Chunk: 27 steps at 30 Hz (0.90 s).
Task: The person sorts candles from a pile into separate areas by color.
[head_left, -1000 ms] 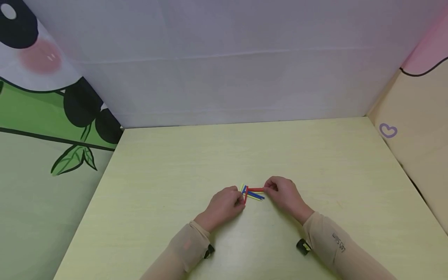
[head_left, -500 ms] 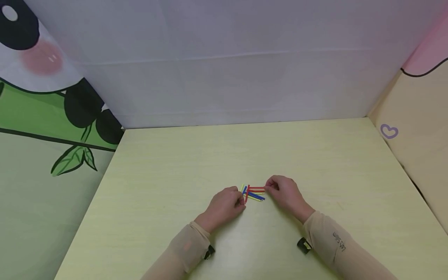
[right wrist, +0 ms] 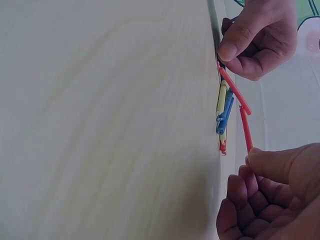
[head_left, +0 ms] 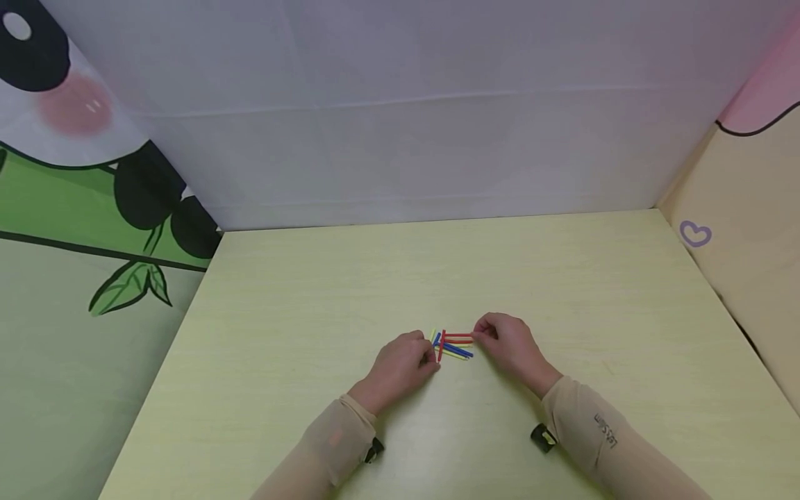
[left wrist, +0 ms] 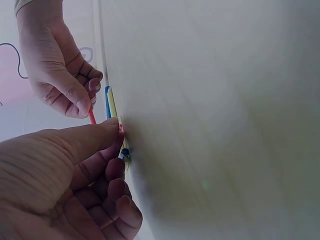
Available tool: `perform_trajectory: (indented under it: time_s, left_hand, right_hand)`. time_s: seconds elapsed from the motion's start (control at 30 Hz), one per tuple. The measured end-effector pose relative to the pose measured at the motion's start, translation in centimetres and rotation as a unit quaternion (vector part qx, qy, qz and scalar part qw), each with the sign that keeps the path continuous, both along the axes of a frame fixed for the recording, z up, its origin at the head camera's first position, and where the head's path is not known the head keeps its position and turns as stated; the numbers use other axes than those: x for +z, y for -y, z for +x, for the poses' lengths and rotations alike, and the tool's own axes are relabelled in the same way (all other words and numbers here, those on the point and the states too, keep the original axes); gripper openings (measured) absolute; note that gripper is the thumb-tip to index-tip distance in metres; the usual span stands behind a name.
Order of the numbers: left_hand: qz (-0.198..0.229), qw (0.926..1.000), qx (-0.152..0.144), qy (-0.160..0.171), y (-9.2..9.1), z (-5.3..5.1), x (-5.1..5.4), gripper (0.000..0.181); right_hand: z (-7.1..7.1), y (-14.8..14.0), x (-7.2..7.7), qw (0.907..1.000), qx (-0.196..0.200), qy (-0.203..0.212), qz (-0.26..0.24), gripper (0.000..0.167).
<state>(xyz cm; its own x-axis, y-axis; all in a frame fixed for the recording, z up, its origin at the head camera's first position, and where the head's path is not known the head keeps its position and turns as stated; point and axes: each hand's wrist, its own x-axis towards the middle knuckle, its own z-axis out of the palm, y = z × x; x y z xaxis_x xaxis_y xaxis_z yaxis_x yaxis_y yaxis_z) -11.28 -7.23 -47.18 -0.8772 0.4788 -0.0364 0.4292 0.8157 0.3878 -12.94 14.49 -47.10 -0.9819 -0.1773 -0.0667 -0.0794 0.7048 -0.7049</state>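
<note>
My left hand [head_left: 403,368] pinches the near end of a thin red stick [right wrist: 235,90], which stands raised at a slant in the right wrist view. My right hand [head_left: 509,347] holds a second red stick [right wrist: 246,129] between thumb and fingertip. The free end of this second stick meets or nearly meets the first one; whether they touch I cannot tell. Beneath them, blue sticks [head_left: 456,348] and yellow sticks [head_left: 454,353] lie crossed on the table, with another red stick [head_left: 459,342] among them. My left fingers partly hide the pile's left side.
The pale wooden table [head_left: 312,292] reaches back to a grey-white cloth wall [head_left: 400,153]. Printed side panels stand left and right. A small black device [head_left: 543,438] sits at the right wrist, and another [head_left: 373,450] at the left.
Both red sticks have shifted slightly away from me, and a gap now shows between the right hand's stick and the red one below. Both hands have barely moved.
</note>
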Motion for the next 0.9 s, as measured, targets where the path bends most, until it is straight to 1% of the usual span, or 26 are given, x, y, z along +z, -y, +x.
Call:
perform_trajectory:
  time_s: [0.4,0.9]
  left_hand:
    - [0.001,1.0000,0.002,0.003,0.07,0.08,0.15,0.016]
    - [0.005,0.9999,-0.007,-0.009,0.39,0.22,0.30,0.014]
  right_hand:
    - [0.07,0.16,0.09,1.0000,0.005,-0.002,0.001,0.005]
    - [-0.20,0.54,0.61,1.0000,0.005,-0.002,0.008,0.004]
